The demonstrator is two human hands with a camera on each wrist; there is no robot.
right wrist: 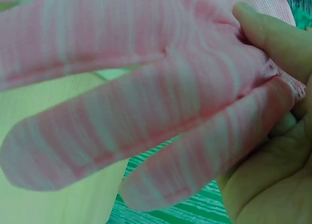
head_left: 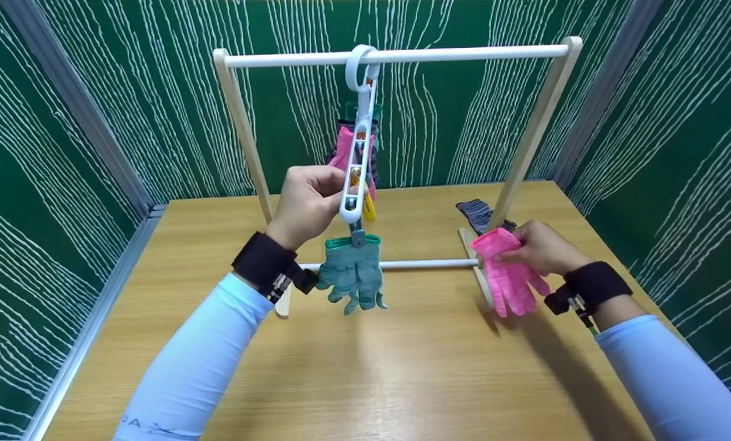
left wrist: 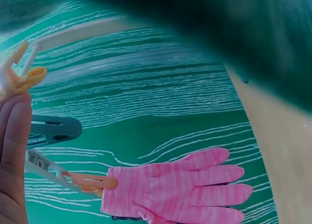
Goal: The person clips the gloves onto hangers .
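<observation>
My left hand (head_left: 307,205) pinches a yellow clip (head_left: 369,208) on the white clip hanger (head_left: 350,214), which hangs from a rod by its round hook. From the hanger's near end a grey clip (head_left: 357,237) holds a green glove (head_left: 353,272). Farther back on it hangs a pink glove (head_left: 342,147), held by an orange clip (left wrist: 90,181) in the left wrist view, with darker items behind. Off to the right, my right hand (head_left: 546,248) grips another pink glove (head_left: 505,275) near its cuff and thumb side, fingers dangling; its striped fabric fills much of the right wrist view.
The wooden stand has a white top rod (head_left: 463,54), two side posts and a lower white bar (head_left: 429,264). A dark grey knitted glove (head_left: 477,214) lies by the right post. Green walls with white lines enclose the wooden table (head_left: 340,380).
</observation>
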